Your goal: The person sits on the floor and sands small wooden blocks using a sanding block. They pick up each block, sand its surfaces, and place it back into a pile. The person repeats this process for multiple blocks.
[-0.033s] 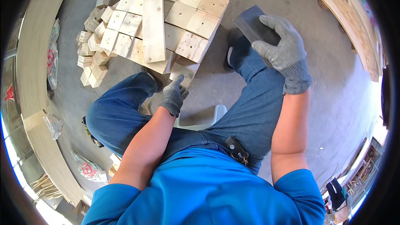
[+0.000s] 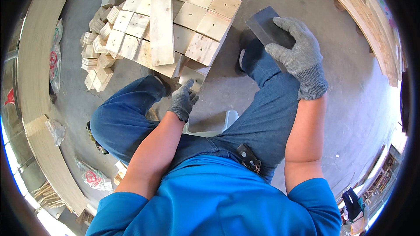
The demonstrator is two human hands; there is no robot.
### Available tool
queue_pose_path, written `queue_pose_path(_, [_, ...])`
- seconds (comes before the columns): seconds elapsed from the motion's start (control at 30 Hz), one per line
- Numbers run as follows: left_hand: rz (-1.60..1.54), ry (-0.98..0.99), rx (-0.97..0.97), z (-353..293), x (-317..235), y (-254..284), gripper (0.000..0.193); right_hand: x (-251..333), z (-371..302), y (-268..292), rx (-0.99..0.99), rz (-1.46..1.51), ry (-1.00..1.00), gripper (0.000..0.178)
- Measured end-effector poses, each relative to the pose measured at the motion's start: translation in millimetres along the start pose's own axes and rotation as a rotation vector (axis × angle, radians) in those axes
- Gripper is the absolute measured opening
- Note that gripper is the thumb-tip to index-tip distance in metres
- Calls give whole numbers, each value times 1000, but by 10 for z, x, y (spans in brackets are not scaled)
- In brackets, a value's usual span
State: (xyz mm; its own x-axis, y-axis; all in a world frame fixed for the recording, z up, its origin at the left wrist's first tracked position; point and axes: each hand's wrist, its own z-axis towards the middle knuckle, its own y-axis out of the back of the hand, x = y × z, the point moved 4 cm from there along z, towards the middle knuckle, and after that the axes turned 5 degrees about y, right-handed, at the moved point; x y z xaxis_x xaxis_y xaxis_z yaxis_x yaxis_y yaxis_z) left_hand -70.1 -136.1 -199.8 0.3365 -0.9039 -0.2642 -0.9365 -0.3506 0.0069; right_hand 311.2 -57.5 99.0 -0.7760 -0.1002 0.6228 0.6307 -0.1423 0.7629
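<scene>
My right hand [image 2: 299,52], in a grey knit glove, grips a dark grey flat rectangular slab [image 2: 267,25] above my right knee. The thumb and fingers clasp its side, and its lower end is partly hidden behind the hand. My left hand [image 2: 183,98], gloved alike, is between my knees, with one finger stretched out and the others loosely bent. That fingertip overlaps the near wooden block [image 2: 192,75]; whether it touches cannot be told. Beyond stand rows of square wooden blocks [image 2: 190,15], many with a hole in the top face. A pale board [image 2: 161,26] lies across them.
Loose wooden blocks [image 2: 90,52] are heaped left of the rows. A pale plastic stool [image 2: 229,119] shows between my thighs. Long boards [image 2: 37,83] run along the left, with plastic bags [image 2: 92,175] beside them. Curved timber [image 2: 367,26] stands at the far right.
</scene>
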Motion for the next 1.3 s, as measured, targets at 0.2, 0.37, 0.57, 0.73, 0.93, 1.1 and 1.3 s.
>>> queue_pose_path(0.2, [-195, 1, 232, -167, -89, -192, 29, 52, 32, -37, 7, -29, 23, 63])
queue_pose_path(0.37, [-236, -56, 327, -224, -49, -151, 37, 77, 66, -54, 34, -22, -19, 62])
queue_pose_path(0.57, [-274, 68, 20, -144, 41, -61, 42, 121, 117, -64, 64, -81, -7, 62])
queue_pose_path(0.73, [-255, 43, 214, -42, -24, -229, 44, 53, 87, -104, 73, -69, -4, 63])
queue_pose_path(0.93, [-219, -32, 237, 4, -102, -263, 36, 45, 94, -121, 84, -40, -41, 64])
queue_pose_path(1.1, [-187, -72, 261, 22, -116, -245, 31, 47, 89, -153, 99, -47, -49, 65])
queue_pose_path(1.3, [-170, -48, 242, 24, -132, -230, 30, 122, 112, -135, 108, -72, -40, 65])
